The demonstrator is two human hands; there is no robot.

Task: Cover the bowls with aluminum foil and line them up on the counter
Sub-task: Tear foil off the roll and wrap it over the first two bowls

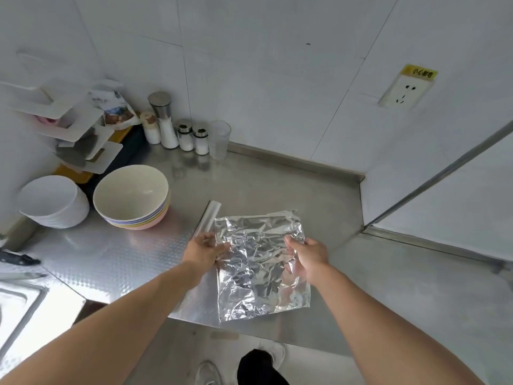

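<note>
- Holding the foil roll point(204, 226) down on the bench point(277, 187), the left hand point(204, 250) has its fingers curled over the near end of the roll, thumb toward the sheet.
- Pinching the right edge of the crinkled foil sheet point(258, 262), the right hand point(308, 252) has thumb and fingers closed on the foil, not spread.
- Running from about 7 o'clock to 1 o'clock, the roll's long axis lies along the sheet's left edge; the sheet spreads from it toward 3 o'clock, so the two hands face each other across the sheet's width.
- Whether the sheet is already torn free of the roll cannot be told; the join is under the left hand.
- Sitting at about 10 o'clock from the left hand, the stack of coloured bowls point(131, 195) is open and uncovered, near the roll's far end but apart from it.
- Further toward 9 o'clock stands the stack of white bowls point(52, 201), just beside the coloured stack, also bare.
- By my judgement the left hand is the nearer one to both stacks, so the sheet would have to travel leftward and away, over the roll, to reach a bowl.
- No bowl is covered or lined up yet, so the task looks barely begun.
</note>
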